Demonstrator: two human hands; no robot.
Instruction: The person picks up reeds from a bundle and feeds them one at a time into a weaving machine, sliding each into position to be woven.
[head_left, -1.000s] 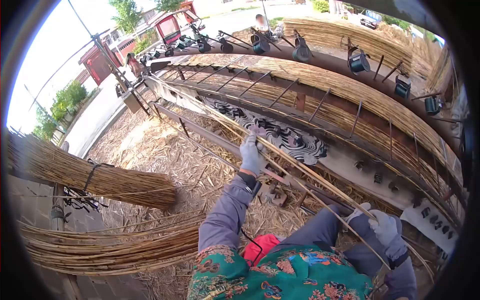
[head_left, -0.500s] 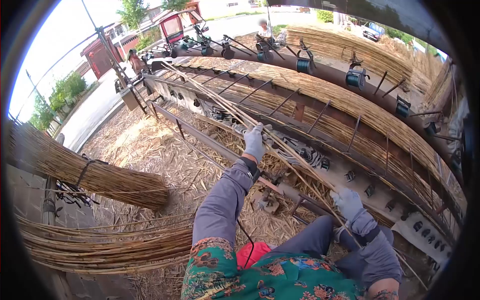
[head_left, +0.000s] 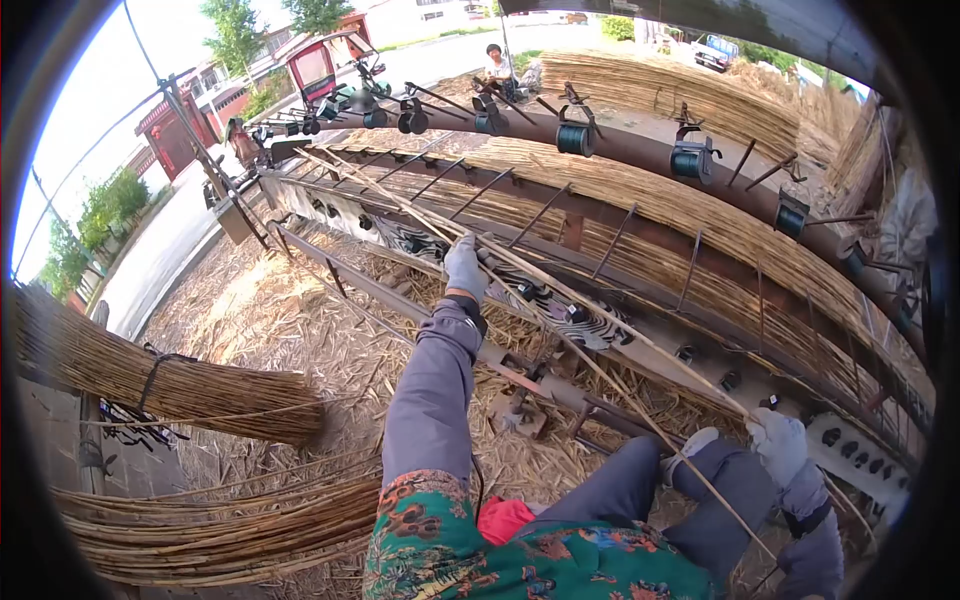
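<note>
My left hand (head_left: pixel 465 265), in a grey glove, grips a thin handful of long reed stalks (head_left: pixel 590 305) about halfway along. Those stalks run from the upper left down to the lower right. My right hand (head_left: pixel 778 442), also gloved, holds the stalks' near end at the lower right. The stalks lie over the front rail of a long metal weaving machine (head_left: pixel 640 345). Behind them a woven reed mat (head_left: pixel 700 215) stretches across the machine under a beam carrying several thread spools (head_left: pixel 573 137).
Tied reed bundles (head_left: pixel 160 375) and a loose reed pile (head_left: pixel 220 520) lie at my left. Chaff covers the ground (head_left: pixel 300 320). A person (head_left: pixel 495 62) sits beyond the machine near more stacked reeds (head_left: pixel 680 85). A road and buildings lie far left.
My left hand has moved up and left along the stalks. My right hand rose toward the machine, then dropped back to the lower right with the stalks' end.
</note>
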